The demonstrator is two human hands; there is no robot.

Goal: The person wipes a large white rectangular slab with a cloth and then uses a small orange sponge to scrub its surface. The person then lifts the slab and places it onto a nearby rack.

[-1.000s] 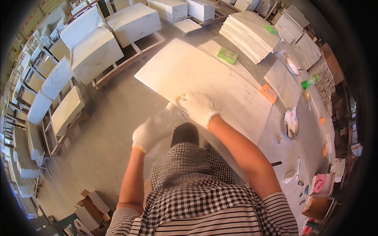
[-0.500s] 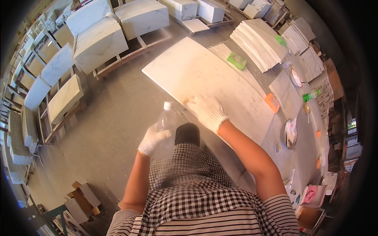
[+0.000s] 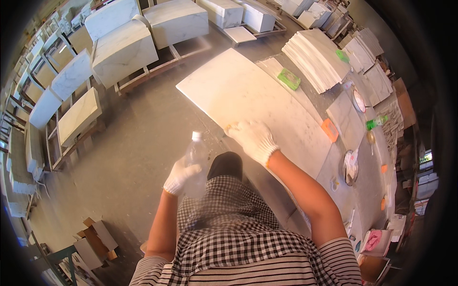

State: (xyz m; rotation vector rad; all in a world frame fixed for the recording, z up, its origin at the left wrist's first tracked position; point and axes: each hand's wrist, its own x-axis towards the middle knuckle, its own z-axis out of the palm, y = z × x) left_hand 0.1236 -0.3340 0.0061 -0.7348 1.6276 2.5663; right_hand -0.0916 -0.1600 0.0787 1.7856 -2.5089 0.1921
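Observation:
A clear plastic bottle [image 3: 196, 155] with a white cap stands upright in my left hand [image 3: 181, 177], which wears a white knit glove and is closed round it. My gloved right hand [image 3: 253, 139] rests palm down at the near edge of a large pale marble slab [image 3: 267, 102]. Its fingers are bent together at that edge. A small yellowish patch shows by the fingertips, but whatever they press or hold stays hidden. The slab has faint dark specks on its right half.
On the right of the slab lie a green block [image 3: 289, 79] and an orange block [image 3: 329, 130]. Beyond them are a round metal dish [image 3: 350, 168], a green bottle [image 3: 377, 122] and stacked slabs [image 3: 317, 59]. Marble blocks [image 3: 125, 50] sit on racks at the left; cardboard [image 3: 97, 242] stands below.
My left hand and the bottle have shifted slightly left and down. The right hand stays at the slab's edge, its fingers slightly repositioned. The whole view has shifted a little.

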